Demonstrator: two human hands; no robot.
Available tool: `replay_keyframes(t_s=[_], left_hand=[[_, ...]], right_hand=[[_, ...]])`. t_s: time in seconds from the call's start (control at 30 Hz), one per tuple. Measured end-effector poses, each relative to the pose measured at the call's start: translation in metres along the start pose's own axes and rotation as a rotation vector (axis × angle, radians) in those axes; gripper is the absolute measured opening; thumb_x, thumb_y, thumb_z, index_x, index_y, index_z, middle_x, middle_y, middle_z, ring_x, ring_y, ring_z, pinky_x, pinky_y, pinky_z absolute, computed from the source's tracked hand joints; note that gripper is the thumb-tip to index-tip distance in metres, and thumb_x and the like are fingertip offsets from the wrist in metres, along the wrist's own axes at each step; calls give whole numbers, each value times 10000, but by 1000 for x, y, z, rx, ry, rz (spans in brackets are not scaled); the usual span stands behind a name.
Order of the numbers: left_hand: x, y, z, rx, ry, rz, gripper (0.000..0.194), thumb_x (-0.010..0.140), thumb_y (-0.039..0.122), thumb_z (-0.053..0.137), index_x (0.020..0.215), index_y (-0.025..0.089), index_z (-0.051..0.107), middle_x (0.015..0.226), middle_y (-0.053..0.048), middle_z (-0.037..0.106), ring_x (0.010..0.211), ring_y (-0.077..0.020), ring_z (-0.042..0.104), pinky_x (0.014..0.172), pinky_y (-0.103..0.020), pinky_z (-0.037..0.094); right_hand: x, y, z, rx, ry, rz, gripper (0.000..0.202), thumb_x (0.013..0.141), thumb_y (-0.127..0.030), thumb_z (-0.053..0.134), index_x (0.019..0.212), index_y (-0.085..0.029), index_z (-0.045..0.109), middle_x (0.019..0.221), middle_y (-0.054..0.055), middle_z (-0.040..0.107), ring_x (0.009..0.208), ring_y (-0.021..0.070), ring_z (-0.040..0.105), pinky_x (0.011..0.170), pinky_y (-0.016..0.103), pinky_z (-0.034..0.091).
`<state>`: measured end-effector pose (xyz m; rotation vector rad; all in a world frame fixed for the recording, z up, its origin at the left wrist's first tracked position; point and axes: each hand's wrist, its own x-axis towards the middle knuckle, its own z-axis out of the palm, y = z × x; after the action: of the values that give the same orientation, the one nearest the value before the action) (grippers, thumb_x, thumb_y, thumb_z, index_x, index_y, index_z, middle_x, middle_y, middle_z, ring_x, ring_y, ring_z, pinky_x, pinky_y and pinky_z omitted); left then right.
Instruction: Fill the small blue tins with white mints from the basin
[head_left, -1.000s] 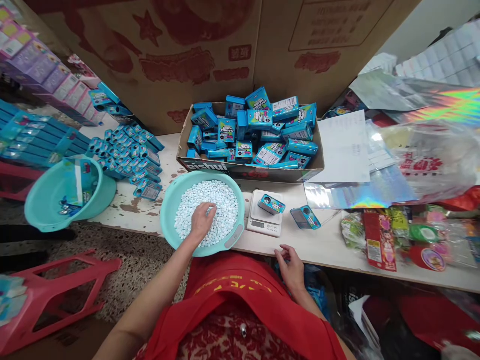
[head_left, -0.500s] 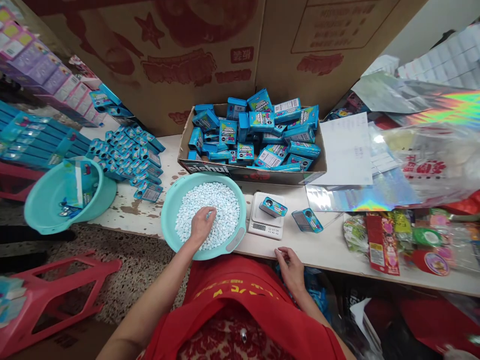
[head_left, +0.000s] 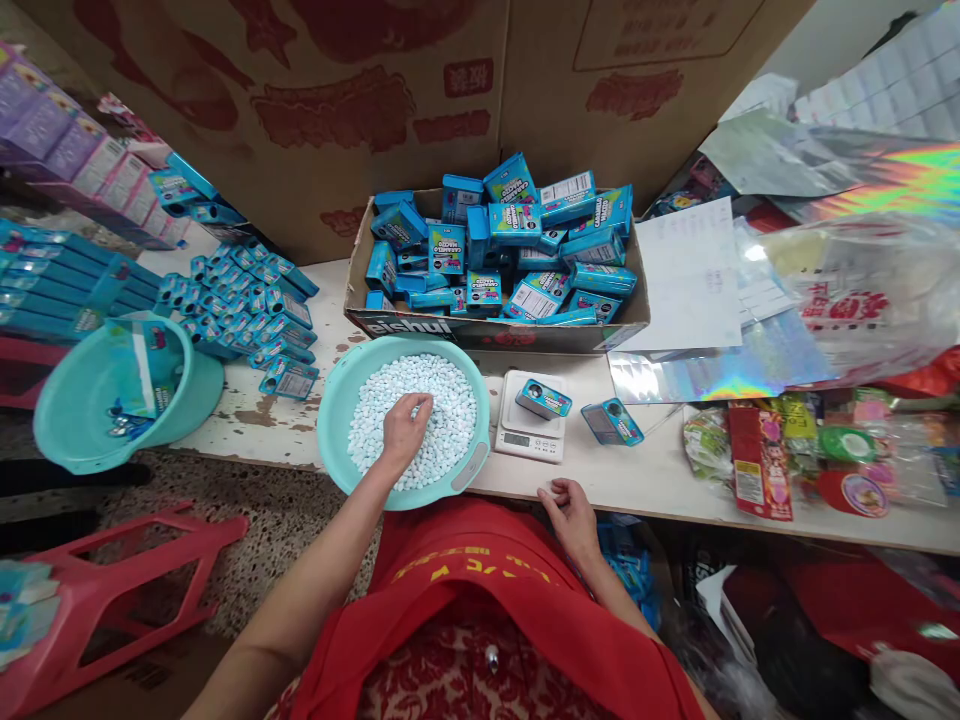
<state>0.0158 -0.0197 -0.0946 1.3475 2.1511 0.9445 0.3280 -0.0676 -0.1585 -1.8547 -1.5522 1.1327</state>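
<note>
My left hand (head_left: 406,432) is over the turquoise basin (head_left: 328,440), its fingers curled together at the small pale candies (head_left: 442,415). Whatever the fingertips pinch is too small to make out. Low at the table's front edge rests my right hand (head_left: 571,515), palm inward, with its fingers loosely bent and the thumb a little apart. Above it stands a small white digital scale (head_left: 517,440) carrying one blue candy tin (head_left: 543,398) with a round opening. Another blue tin (head_left: 613,422) lies on the table right of the scale.
A cardboard tray (head_left: 480,335) full of blue tins stands behind the basin. More tins (head_left: 255,310) are grouped at left, near a second turquoise basin (head_left: 52,410). White paper (head_left: 686,280) and packaged sweets (head_left: 761,460) lie at right. A large carton (head_left: 330,170) blocks the back.
The whole view has shifted slightly, moving the tabletop things up in the picture. My left hand stays at the candies with its fingers still bent. My right hand remains by the table edge.
</note>
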Motion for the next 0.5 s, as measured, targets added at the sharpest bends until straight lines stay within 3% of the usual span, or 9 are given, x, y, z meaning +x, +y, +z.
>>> replay_keyframes(t_s=[0.23, 0.5], left_hand=[[4, -3, -6, -16, -7, 13, 208, 834, 344, 494, 847, 213, 656, 932, -45, 682, 899, -206, 619, 840, -335, 462], [11, 5, -2, -17, -106, 58, 202, 838, 340, 502, 866, 217, 660, 945, -47, 680, 901, -207, 622, 840, -336, 474]], right_hand=[[-1, 0, 4, -51, 22, -2, 500, 722, -652, 521, 893, -184, 567, 835, 83, 637, 657, 196, 568, 602, 331, 482], [0, 0, 5, -103, 31, 33, 464, 719, -612, 506, 904, -189, 554, 825, 69, 630, 672, 201, 581, 610, 327, 464]])
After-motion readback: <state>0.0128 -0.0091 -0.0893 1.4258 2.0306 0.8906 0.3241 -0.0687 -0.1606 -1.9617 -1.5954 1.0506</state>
